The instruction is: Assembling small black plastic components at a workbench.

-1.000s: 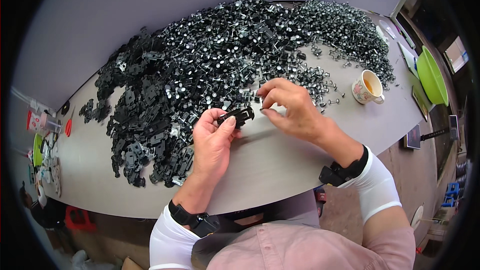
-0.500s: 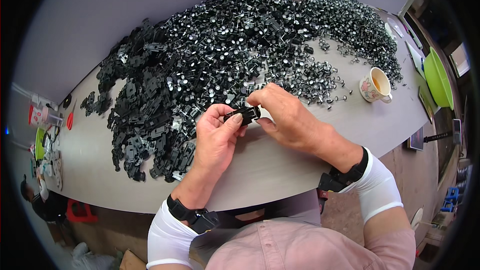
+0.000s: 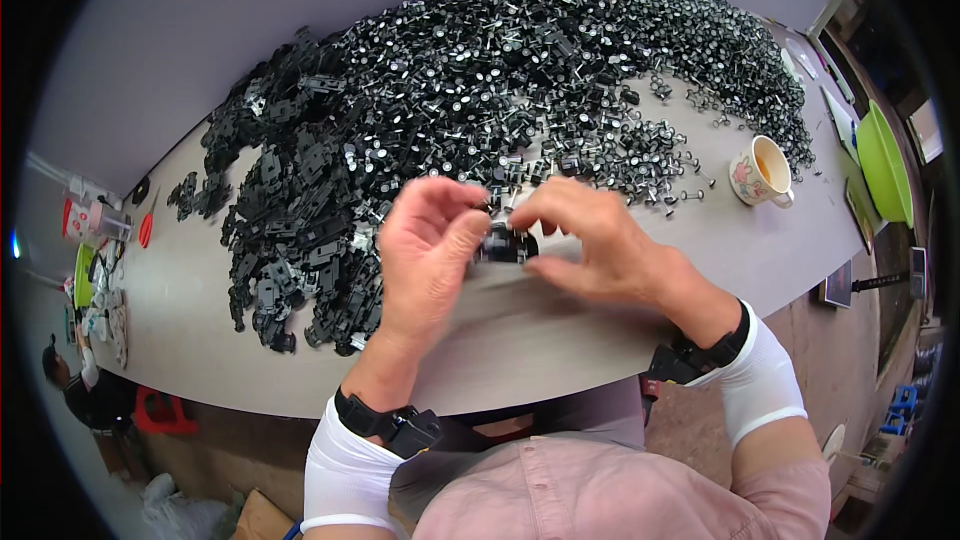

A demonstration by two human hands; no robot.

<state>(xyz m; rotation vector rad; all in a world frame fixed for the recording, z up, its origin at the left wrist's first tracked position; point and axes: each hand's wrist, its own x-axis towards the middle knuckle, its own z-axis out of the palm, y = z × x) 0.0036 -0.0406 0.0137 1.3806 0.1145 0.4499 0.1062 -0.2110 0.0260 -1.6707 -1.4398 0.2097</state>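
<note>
A small black plastic piece that looks like a toy car chassis (image 3: 507,244) is between my hands, just above the near part of the table. My right hand (image 3: 595,245) has its thumb and bent fingers around the right end of the piece. My left hand (image 3: 428,258) is at the other end, its thumb beside the piece and its fingers curled; blur hides whether it grips anything. Behind my hands lies a large heap of wheel pairs on short metal axles (image 3: 470,70). Flat black chassis pieces (image 3: 300,200) are piled to the left.
A patterned cup (image 3: 752,176) with orange-brown liquid stands at right. Farther right are a green basin (image 3: 883,165) and a phone-like device on a stand (image 3: 838,285). Red-handled scissors (image 3: 147,229) lie at far left. Another person (image 3: 90,390) is beyond the table's left end.
My left fingers have come up and away from the chassis, which they held before. The chassis has shifted slightly right, nearer my right hand. The whole view has shifted a little.
</note>
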